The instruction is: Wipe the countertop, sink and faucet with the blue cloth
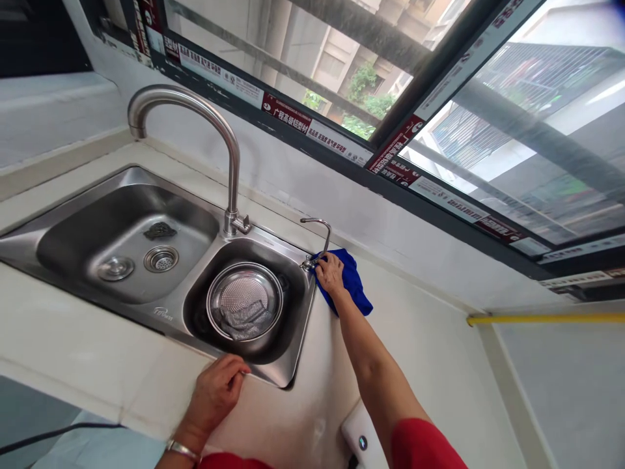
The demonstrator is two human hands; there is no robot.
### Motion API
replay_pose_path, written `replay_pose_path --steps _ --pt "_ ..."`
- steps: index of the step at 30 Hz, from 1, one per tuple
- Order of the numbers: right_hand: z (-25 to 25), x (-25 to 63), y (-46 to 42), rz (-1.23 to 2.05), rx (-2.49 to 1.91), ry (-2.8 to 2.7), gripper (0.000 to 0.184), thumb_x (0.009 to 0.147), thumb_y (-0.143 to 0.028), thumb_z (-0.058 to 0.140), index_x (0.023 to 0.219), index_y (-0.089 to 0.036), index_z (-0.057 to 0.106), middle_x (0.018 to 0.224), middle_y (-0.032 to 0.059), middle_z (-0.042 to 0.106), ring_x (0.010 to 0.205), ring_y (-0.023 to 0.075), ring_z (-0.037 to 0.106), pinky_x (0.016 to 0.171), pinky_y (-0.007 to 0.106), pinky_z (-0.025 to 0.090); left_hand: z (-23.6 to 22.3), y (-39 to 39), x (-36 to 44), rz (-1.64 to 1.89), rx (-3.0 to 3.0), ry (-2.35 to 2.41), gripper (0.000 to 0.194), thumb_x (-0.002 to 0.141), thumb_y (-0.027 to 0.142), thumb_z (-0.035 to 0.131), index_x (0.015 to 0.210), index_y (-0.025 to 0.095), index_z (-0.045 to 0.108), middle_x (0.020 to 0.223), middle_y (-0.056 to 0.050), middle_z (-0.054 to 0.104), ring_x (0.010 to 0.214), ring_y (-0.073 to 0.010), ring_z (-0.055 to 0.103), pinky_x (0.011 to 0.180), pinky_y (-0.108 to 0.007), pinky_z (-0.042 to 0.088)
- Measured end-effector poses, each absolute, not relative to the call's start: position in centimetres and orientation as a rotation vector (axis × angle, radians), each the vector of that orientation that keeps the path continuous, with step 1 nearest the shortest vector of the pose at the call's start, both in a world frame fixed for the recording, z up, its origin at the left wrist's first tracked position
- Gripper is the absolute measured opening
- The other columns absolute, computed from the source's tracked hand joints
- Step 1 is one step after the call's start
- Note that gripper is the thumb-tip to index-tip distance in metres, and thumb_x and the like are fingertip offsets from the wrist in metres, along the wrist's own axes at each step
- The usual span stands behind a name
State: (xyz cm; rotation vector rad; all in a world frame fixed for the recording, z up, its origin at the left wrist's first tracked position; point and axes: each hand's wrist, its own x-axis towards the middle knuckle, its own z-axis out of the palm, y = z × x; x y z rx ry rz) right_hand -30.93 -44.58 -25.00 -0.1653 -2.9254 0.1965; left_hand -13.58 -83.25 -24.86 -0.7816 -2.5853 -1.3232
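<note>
My right hand [331, 272] is at the foot of a small, thin curved tap [326, 234] by the sink's back right corner. Its fingers are closed on a blue cloth [355, 286], which hangs behind and beside the hand onto the counter. The fingertips lie close to the tap's base; whether they touch the metal is hard to see. By the sink's front rim, my left hand [217, 394] rests with curled fingers, and nothing shows in it. A round metal strainer basin [245, 268] sits in the right bowl, holding a wet grey mesh cloth [247, 319].
The steel double sink [205, 260] has a tall curved faucet [233, 163] at its back. A drain plug [116, 268] and a dark scrubber [160, 230] lie in the left bowl. A white device [364, 433] is near my right forearm; a yellow pipe [547, 319] runs at the right.
</note>
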Motion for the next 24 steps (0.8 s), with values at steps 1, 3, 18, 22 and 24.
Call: replay_pose_path --steps 1,3,18,22,24 --pt "-25.2 -31.0 -44.6 0.193 -0.17 -2.916 0.032 0.091 -0.024 0.045 0.103 -0.023 0.075 0.137 0.0105 0.057 0.13 0.0285 0.043 0.11 0.047 0.032 -24.9 -83.2 -13.5 -1.328 -0.778 -2.582 0.026 0.085 0.005 0.05 0.084 0.024 0.068 0.083 0.004 0.071 0.078 -0.0108 0.067 0.076 -0.023 0.052" --pt "-25.5 -31.2 -44.5 0.212 -0.178 -2.884 0.032 0.091 -0.023 0.045 0.101 -0.022 0.075 0.139 0.0112 0.056 0.129 0.0298 0.043 0.108 0.048 0.033 -25.0 -83.3 -13.4 -1.339 -0.759 -2.575 0.027 0.085 0.005 0.049 0.084 0.024 0.068 0.083 0.004 0.071 0.079 -0.011 0.067 0.076 -0.023 0.052" --pt "-26.9 -34.2 -41.3 0.928 -0.358 -2.562 0.016 0.076 -0.034 0.062 0.081 -0.021 0.072 0.096 0.0072 0.068 0.101 0.0265 0.057 0.097 0.045 0.042 -24.9 -83.3 -13.2 -1.338 -0.761 -2.61 0.026 0.085 0.004 0.049 0.085 0.023 0.066 0.084 0.003 0.07 0.079 -0.0112 0.066 0.076 -0.023 0.051" --pt "-27.1 -34.0 -41.2 1.053 -0.413 -2.412 0.032 0.084 -0.045 0.054 0.092 -0.019 0.069 0.095 0.0071 0.068 0.09 0.0219 0.059 0.09 0.041 0.048 -24.8 -83.2 -13.3 -1.334 -0.753 -2.604 0.026 0.086 0.004 0.049 0.085 0.023 0.067 0.084 0.003 0.07 0.079 -0.0108 0.066 0.076 -0.022 0.051" --pt "-26.9 -33.8 -41.0 1.096 -0.422 -2.367 0.037 0.086 -0.049 0.05 0.098 -0.018 0.068 0.097 0.0072 0.069 0.088 0.021 0.06 0.087 0.04 0.049 -24.7 -83.1 -13.3 -1.34 -0.751 -2.603 0.025 0.086 0.004 0.05 0.084 0.023 0.067 0.083 0.003 0.07 0.079 -0.0109 0.066 0.076 -0.022 0.051"
